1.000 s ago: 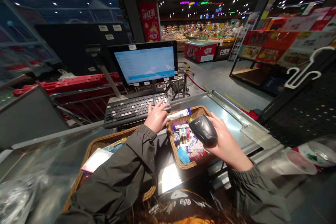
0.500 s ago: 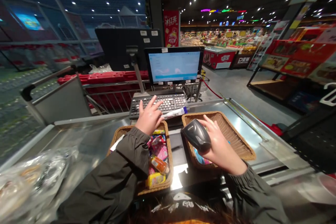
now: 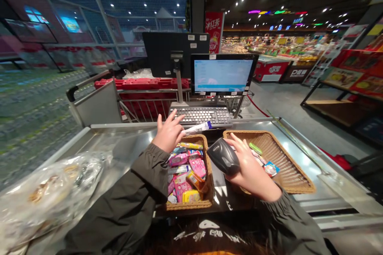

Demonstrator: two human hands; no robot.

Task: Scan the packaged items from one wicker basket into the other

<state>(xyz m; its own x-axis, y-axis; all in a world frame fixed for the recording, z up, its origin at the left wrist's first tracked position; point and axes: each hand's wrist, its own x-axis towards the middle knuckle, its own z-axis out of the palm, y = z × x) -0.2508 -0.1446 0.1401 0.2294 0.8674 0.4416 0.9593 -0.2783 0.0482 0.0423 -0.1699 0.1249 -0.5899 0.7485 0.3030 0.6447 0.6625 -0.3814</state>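
Note:
My left hand [image 3: 169, 132] holds a slim white packet with a blue-purple end [image 3: 196, 128] at its thumb side, the other fingers spread in front of the keyboard [image 3: 200, 115]. Below it stands a wicker basket [image 3: 209, 185] full of small colourful packs, among them an orange-brown bottle-shaped one [image 3: 196, 181] and a yellow pack [image 3: 191, 196]. In my right hand [image 3: 251, 169] is a black barcode scanner [image 3: 223, 156], over the near left side of a second wicker basket [image 3: 295, 167]. A few small packs lie in that one, including a green one [image 3: 255, 148] and a blue-and-white one [image 3: 271, 168].
A lit screen [image 3: 223, 75] stands behind the keyboard, beside a second monitor [image 3: 161, 53] seen from the back. Clear plastic bags [image 3: 56, 191] lie on the metal counter [image 3: 131, 137] at left. Beyond are red crates [image 3: 134, 83] and store shelves [image 3: 344, 79] at right.
The view has swung left, so the counter and screen appear farther right. Both hands keep their holds, the white packet and scanner shifting leftward relative to the baskets. More of both baskets' contents shows.

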